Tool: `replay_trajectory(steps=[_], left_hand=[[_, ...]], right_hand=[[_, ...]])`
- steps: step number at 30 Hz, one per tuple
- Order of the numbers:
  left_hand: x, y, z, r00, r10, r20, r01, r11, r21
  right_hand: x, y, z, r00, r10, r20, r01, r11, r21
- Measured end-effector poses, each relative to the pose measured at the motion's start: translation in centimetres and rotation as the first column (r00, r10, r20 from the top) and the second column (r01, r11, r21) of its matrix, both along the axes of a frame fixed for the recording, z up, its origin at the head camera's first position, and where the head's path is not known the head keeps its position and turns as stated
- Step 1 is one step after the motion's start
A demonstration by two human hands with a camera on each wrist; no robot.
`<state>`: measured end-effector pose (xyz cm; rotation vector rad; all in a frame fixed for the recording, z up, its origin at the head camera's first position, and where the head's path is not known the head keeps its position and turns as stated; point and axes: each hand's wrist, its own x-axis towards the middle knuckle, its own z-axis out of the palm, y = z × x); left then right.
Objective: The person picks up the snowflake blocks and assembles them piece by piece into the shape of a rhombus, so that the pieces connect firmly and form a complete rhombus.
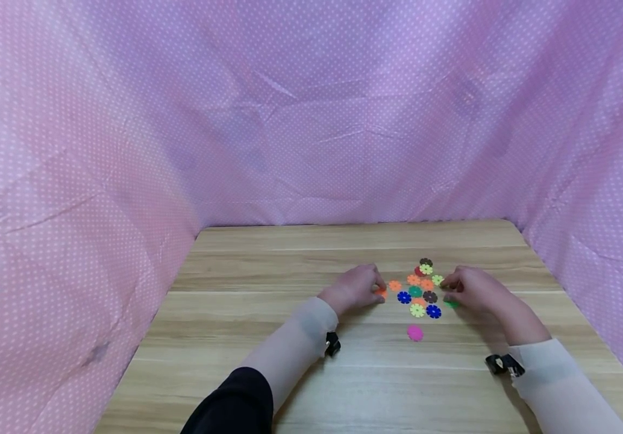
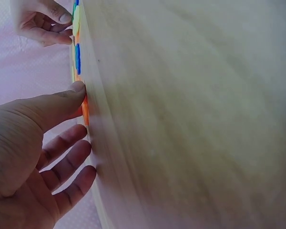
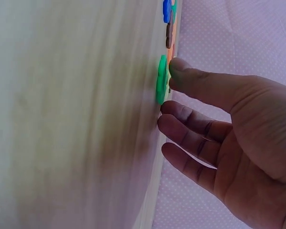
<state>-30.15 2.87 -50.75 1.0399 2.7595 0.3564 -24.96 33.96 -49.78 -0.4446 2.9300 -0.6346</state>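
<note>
Flower-shaped plastic discs lie in a cluster on the wooden table, between the two hands. At the cluster's left side, my left hand [image 1: 356, 287] pinches an orange disc [image 2: 86, 112] between thumb and index finger, low against the tabletop. Its other fingers are spread and loosely bent. My right hand [image 1: 474, 289] is at the right side, index fingertip by a yellow-green disc [image 1: 438, 280]. Its thumb hovers near a green disc [image 3: 161, 80], with a gap between thumb and index. The right index finger is hidden behind the thumb in the right wrist view.
A pink disc [image 1: 415, 333] lies apart, nearer the person. Blue discs [image 1: 433, 311], a dark brown disc [image 1: 430, 296] and several others overlap or lie close together. Polka-dot pink cloth [image 1: 311, 120] hangs behind and beside the wooden table [image 1: 268, 259].
</note>
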Motion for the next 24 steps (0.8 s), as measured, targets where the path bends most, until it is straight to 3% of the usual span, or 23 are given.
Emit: replay_trajectory(steps=[9,16,24], left_hand=[[-0.15,0.05,-0.14,0.995,0.054,0.088,-0.062,0.994,0.090],[-0.20,0.03,-0.08,0.992,0.048,0.119,-0.064,0.988,0.138],[-0.34,-0.53,-0.63,0.977,0.041,0.209,-0.104,0.948,0.300]], right_hand=[[0.19,-0.06,0.02,1.000,-0.015,0.003,0.015,1.000,-0.019],[0.36,0.24,-0.03,1.000,0.001,0.001,-0.001,1.000,-0.029],[0.23,0.55,-0.27,1.000,0.021,-0.017,-0.021,0.999,-0.027]])
